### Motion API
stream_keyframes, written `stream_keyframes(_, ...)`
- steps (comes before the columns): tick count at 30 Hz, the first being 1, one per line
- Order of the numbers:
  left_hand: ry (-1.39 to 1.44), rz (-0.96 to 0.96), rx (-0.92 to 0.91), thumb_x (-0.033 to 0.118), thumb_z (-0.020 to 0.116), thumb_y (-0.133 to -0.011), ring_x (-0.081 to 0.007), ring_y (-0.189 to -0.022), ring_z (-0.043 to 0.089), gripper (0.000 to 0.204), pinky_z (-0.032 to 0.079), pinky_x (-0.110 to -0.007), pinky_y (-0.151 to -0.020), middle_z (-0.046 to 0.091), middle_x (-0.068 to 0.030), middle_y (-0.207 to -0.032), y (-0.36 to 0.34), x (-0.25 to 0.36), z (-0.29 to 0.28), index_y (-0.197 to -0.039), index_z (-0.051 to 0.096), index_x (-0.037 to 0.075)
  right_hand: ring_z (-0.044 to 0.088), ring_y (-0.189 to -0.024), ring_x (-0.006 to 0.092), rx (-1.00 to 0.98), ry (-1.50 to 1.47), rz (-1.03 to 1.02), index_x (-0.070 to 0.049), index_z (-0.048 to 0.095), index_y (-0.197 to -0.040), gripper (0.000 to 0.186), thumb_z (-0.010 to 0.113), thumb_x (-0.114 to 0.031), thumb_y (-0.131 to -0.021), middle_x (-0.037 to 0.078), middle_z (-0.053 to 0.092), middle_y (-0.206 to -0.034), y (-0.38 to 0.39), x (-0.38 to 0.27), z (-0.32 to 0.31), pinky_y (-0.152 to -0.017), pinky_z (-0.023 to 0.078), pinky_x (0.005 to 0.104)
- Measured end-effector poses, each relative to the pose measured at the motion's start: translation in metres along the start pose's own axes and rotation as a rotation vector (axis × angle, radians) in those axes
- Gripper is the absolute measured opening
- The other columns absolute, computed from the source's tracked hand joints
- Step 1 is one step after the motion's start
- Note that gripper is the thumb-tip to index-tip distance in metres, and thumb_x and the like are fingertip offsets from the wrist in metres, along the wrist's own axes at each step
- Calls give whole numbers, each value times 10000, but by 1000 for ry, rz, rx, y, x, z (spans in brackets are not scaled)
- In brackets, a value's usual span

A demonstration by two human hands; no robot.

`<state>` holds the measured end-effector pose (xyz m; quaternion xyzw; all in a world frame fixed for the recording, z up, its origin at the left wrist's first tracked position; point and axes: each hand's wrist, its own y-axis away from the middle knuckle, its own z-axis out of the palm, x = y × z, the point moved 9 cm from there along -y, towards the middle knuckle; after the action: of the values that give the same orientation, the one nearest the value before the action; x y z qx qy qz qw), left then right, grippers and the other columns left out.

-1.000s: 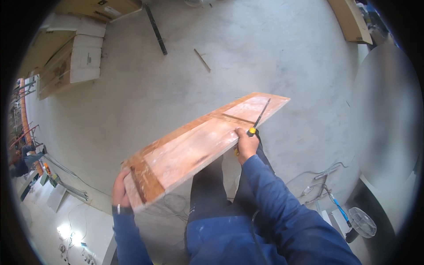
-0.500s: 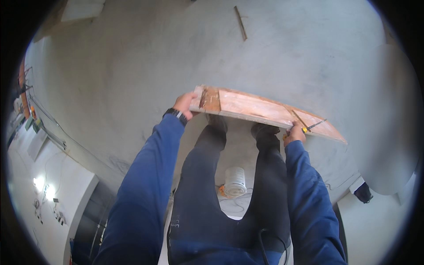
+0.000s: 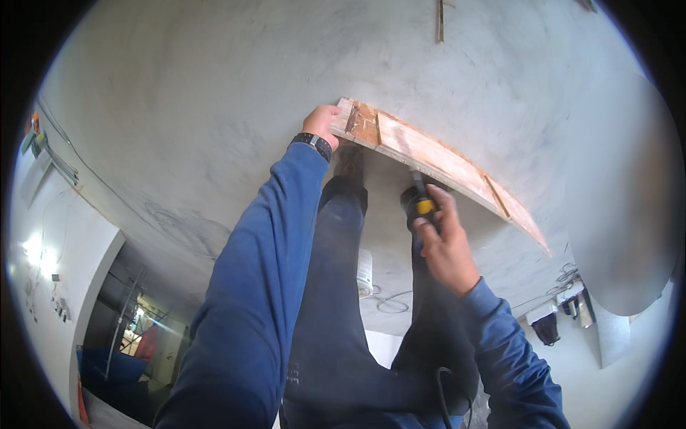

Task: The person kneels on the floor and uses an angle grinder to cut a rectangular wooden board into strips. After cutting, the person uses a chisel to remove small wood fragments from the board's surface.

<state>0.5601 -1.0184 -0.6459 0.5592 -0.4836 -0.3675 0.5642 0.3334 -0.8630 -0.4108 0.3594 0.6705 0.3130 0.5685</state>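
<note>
My left hand (image 3: 323, 121), a dark watch at its wrist, is closed on the left end of a long wooden board (image 3: 443, 154). The board has a curved far edge, a pale pinkish face, a bare brown patch near my left hand and a thin strip across its right part. It slopes down to a point at the right. My right hand (image 3: 449, 239) is wrapped round the yellow-and-black handle of a screwdriver (image 3: 426, 206). Its shaft points up to the board's near edge; the tip is blurred, so contact cannot be told.
Below the board are my legs and shoes, with a white bucket (image 3: 365, 272) and a looped cable (image 3: 393, 302) behind them. A narrow wooden strip (image 3: 440, 21) lies on the grey floor ahead. Cables run along the left wall, and a black bag (image 3: 547, 329) is at the right.
My right hand has let go of the board's right part and moved left and nearer, with the screwdriver now turned toward the board. The board has shifted up and tilts more steeply.
</note>
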Motion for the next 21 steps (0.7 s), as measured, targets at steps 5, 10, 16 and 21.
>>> stream_keyframes(5, 106, 9, -59, 69, 588, -949, -362, -1117, 675, 314, 543, -514, -992, 661, -188, -1244, 8, -1, 10, -1249, 577, -21, 720, -1003, 372, -139, 222, -59, -30, 551, -1437, 409, 574, -124, -1040, 244, 717, -1132, -12, -53, 32, -934, 544, 386)
stream_keyframes(10, 164, 100, 45, 12, 581, -905, -376, -1093, 674, 329, 565, -543, -932, 640, -194, -1212, -1, 0, 10, -1229, 559, -41, 734, -894, 303, -218, 40, 130, 2, 559, -1430, 408, 532, -125, -1043, 229, 723, -1028, -23, -56, 34, -854, 558, 399)
stream_keyframes(16, 146, 124, 116, -4, 590, -864, -359, -1048, 675, 329, 566, -533, -905, 638, -186, -1165, -12, -7, 5, -1188, 566, -61, 551, -657, 97, -218, 120, 142, -58, 530, -1519, 455, 471, -158, -1079, 50, 635, -821, -36, -63, 22, -614, 497, 268)
stream_keyframes(21, 168, 123, 169, -11, 612, -823, -356, -973, 689, 311, 554, -518, -827, 681, -197, -1103, -17, -10, 0, -1121, 638, -96, 556, -660, 101, -248, 162, 111, -59, 547, -1509, 453, 466, -168, -1077, 60, 634, -836, -41, -61, 22, -599, 494, 279)
